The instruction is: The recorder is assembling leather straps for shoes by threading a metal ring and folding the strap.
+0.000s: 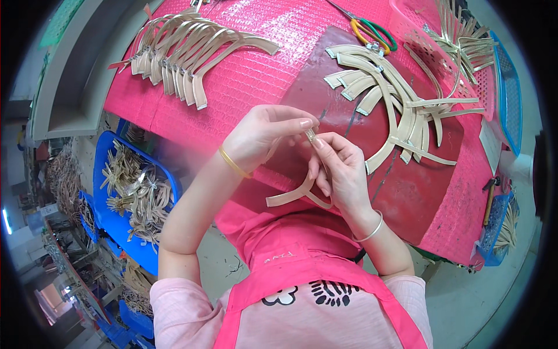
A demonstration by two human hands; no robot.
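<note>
Head view: pinching strap (286, 198) with fingers of left hand (261, 131) and right hand (344, 171); perhaps with upper-left straps (199, 90) done, upper-right straps (414, 124) pending.

A pink surface (250, 87) is carrying a dark red mat (412, 203), where beige straps (410, 131) are overlapping. A strap row (187, 90) is lying farther left; scissors (356, 27) are resting near the mat's far edge, beside a pink basket (433, 56).

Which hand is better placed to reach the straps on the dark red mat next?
The right hand, likely: it sits nearer those straps than the left hand, though both hold another strap.
</note>
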